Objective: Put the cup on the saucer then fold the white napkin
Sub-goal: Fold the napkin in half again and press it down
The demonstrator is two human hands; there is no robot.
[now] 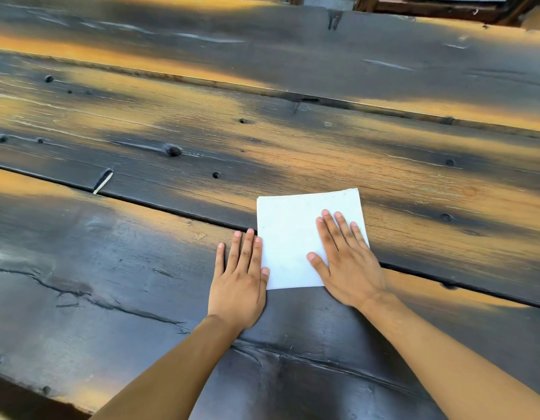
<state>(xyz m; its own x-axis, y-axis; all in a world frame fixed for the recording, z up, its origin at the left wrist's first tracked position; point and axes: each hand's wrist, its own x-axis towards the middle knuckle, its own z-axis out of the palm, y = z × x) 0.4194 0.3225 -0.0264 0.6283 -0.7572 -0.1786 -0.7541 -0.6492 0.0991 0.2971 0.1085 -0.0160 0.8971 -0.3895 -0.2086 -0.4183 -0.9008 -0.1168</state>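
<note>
**Napkin flat, both hands on it**

White napkin (296,237) lies near the table's (111,283) front edge, roughly square. Right hand (344,262) spread flat on its right half; left hand (241,277) flat, fingers together, along its left edge. Cup and saucer out of view.

Table (141,268) planks bare all round the napkin (293,237). Only both flat hands obstruct: left hand (241,283), right hand (347,268).

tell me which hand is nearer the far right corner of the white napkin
Right. The right hand lies flat on the white napkin, fingers reaching toward that corner. The left hand rests on the table at the napkin's left edge, farther away.
</note>
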